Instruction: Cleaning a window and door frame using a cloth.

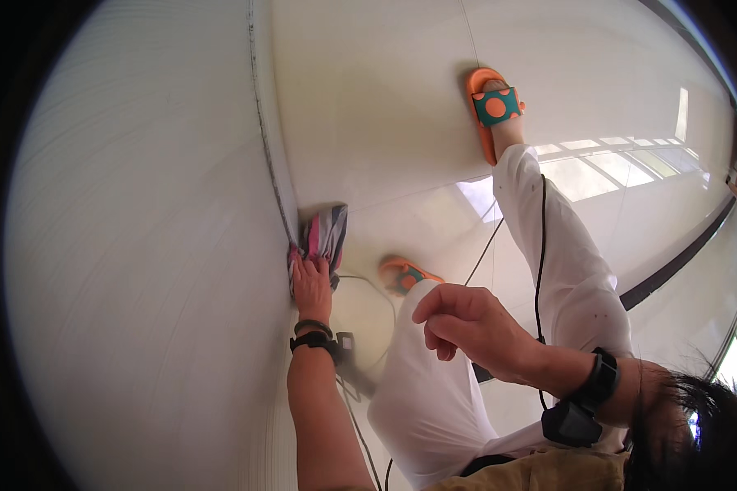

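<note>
A striped cloth (328,236) in grey, pink and dark tones lies bunched against the baseboard (267,123) of the white wall. My left hand (312,283) grips it, pressing part of it to the baseboard's top edge. Over my thigh, my right hand (467,328) hangs with its fingers curled and nothing visible in them. Both wrists wear black bands with small devices.
Glossy pale floor tiles (368,135) reflect a window. My feet wear orange slippers (484,138) with green dotted straps. Black cables run along my leg and over the floor beside the wall (147,245). A dark strip (678,258) crosses the floor at right.
</note>
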`<action>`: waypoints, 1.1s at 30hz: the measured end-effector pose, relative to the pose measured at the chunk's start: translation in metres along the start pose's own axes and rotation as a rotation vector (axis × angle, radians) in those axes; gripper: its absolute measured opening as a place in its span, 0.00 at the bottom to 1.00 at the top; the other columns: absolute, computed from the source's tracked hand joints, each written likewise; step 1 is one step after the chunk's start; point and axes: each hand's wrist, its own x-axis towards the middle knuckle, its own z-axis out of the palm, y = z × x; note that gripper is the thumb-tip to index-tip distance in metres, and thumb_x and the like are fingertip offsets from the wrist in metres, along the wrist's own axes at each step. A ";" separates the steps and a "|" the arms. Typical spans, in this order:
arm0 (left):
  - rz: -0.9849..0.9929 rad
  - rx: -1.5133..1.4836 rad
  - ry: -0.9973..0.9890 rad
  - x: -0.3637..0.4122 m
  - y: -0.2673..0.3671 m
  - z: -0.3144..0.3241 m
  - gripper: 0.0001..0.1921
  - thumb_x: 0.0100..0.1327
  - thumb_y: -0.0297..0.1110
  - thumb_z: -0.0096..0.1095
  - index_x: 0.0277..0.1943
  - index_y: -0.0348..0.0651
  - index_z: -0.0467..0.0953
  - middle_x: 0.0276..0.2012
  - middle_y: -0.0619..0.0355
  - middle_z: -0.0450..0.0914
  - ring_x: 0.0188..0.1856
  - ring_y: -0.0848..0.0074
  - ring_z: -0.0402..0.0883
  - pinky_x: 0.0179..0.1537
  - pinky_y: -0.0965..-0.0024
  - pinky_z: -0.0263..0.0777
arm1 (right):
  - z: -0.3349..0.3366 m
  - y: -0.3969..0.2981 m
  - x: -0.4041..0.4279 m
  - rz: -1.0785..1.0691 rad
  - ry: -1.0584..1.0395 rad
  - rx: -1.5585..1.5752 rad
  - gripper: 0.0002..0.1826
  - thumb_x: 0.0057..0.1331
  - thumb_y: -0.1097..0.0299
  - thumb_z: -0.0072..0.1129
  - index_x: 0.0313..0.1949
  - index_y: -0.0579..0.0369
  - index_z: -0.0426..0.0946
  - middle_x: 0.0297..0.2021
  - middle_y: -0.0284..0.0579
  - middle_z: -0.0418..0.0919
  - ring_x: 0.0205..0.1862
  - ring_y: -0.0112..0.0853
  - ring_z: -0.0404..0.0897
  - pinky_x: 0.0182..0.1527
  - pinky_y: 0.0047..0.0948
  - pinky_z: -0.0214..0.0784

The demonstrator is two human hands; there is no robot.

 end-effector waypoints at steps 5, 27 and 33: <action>0.001 -0.050 0.003 -0.025 -0.002 0.027 0.09 0.61 0.30 0.47 0.43 0.42 0.70 0.38 0.47 0.73 0.54 0.56 0.69 0.63 0.61 0.52 | 0.006 0.015 0.006 -0.003 -0.031 -0.027 0.06 0.61 0.76 0.45 0.37 0.61 0.70 0.23 0.38 0.73 0.24 0.21 0.70 0.29 0.20 0.65; -0.063 -0.137 0.127 0.031 -0.008 -0.054 0.08 0.56 0.29 0.53 0.40 0.42 0.71 0.33 0.52 0.75 0.40 0.66 0.75 0.53 0.62 0.62 | 0.004 -0.018 -0.012 0.073 -0.027 -0.074 0.07 0.58 0.75 0.45 0.36 0.61 0.70 0.22 0.38 0.72 0.23 0.22 0.69 0.28 0.20 0.64; 0.012 0.010 0.265 0.017 0.005 -0.038 0.12 0.56 0.31 0.52 0.43 0.42 0.72 0.37 0.52 0.74 0.46 0.65 0.72 0.59 0.63 0.55 | -0.006 -0.011 -0.011 0.066 0.017 -0.056 0.07 0.58 0.75 0.45 0.36 0.60 0.70 0.22 0.38 0.72 0.23 0.21 0.70 0.28 0.19 0.64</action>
